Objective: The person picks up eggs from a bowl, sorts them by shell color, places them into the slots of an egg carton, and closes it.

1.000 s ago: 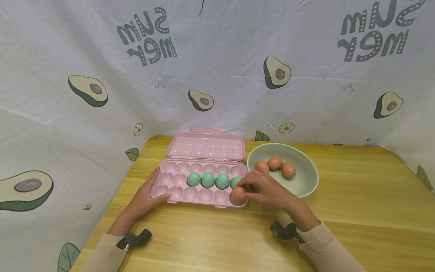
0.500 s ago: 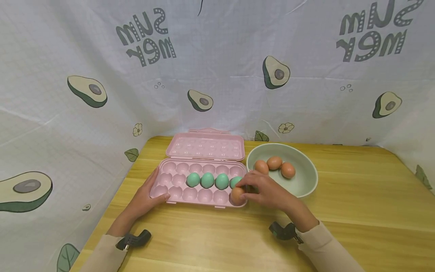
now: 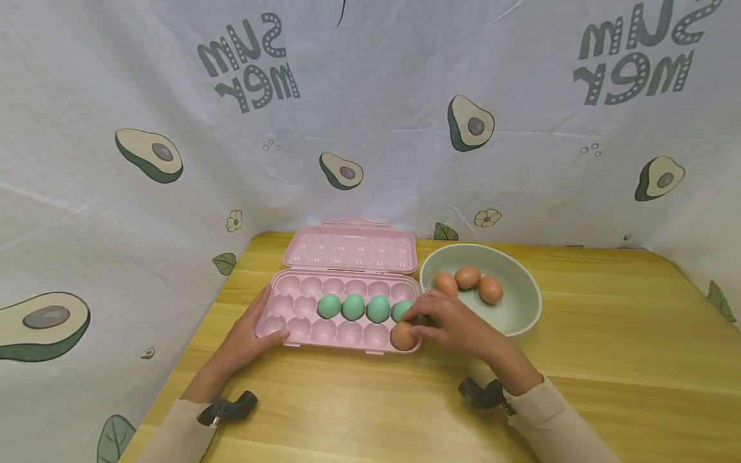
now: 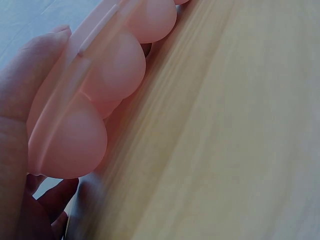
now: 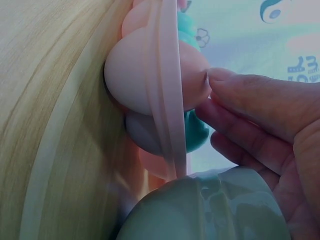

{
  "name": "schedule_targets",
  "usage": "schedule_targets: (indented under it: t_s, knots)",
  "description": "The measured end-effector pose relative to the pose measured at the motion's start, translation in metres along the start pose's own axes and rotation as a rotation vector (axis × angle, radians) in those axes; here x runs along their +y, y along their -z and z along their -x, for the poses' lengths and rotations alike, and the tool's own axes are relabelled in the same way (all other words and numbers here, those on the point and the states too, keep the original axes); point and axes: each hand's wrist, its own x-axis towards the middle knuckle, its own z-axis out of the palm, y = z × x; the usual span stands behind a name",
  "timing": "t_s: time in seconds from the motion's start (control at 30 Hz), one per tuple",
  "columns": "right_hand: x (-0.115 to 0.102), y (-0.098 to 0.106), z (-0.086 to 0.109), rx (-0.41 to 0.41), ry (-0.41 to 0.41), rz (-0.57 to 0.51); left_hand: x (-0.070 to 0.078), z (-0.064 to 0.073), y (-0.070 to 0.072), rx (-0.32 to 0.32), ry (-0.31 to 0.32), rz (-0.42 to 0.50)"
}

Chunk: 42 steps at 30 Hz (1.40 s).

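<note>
Since the frame just before, the right hand (image 3: 457, 325) has drawn its thumb slightly up from the front of the brown egg (image 3: 401, 336), baring more shell; the left hand (image 3: 249, 331) lies as it did. Nearest, at the bottom of the head view, beige sleeves (image 3: 556, 418) and dark wrist devices (image 3: 231, 408) cross over the wooden table (image 3: 376, 402). Past them, at lower centre, the brown egg sits in the front-row pocket at the right end of the pink egg tray (image 3: 350, 333). Thumb and fingers of the right hand pinch the egg's upper right in a narrow grip. In the right wrist view it juts rightward past the rim, toward the thumb; which end is pointed, and exactly how its long axis lies, I cannot tell. The tray's own long axis runs left to right across the head view, and the left hand grips its left end, thumb over the front rim. Behind, four green eggs (image 3: 354, 307) fill the right part of the middle row, the last partly covered by fingers. Right of centre, a pale green bowl (image 3: 515, 315) holds three more brown eggs (image 3: 491, 289). Farther back lie the tray's raised lid (image 3: 347, 247), then the avocado-print curtain (image 3: 393, 116).
</note>
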Motion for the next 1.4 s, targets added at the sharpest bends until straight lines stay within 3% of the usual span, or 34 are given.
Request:
schedule_targets:
  t_s: [0.3, 0.63, 0.97, 1.17, 1.4]
  knots:
    - [0.001, 0.0, 0.0, -0.003, 0.003, -0.001, -0.002, 0.0, -0.001, 0.0, 0.003, -0.002]
    - [0.002, 0.002, 0.0, 0.066, 0.025, -0.006, -0.002, 0.0, -0.001, 0.002, -0.001, 0.006]
    - [0.002, 0.008, -0.001, 0.144, -0.038, -0.064, -0.002, -0.002, -0.002, -0.001, 0.002, 0.007]
    - [0.001, 0.014, 0.0, 0.159, -0.123, -0.089, -0.003, -0.001, -0.001, -0.001, -0.011, 0.0]
    - [0.005, 0.03, -0.007, 0.135, -0.185, -0.255, -0.004, -0.002, 0.0, -0.001, -0.01, 0.009]
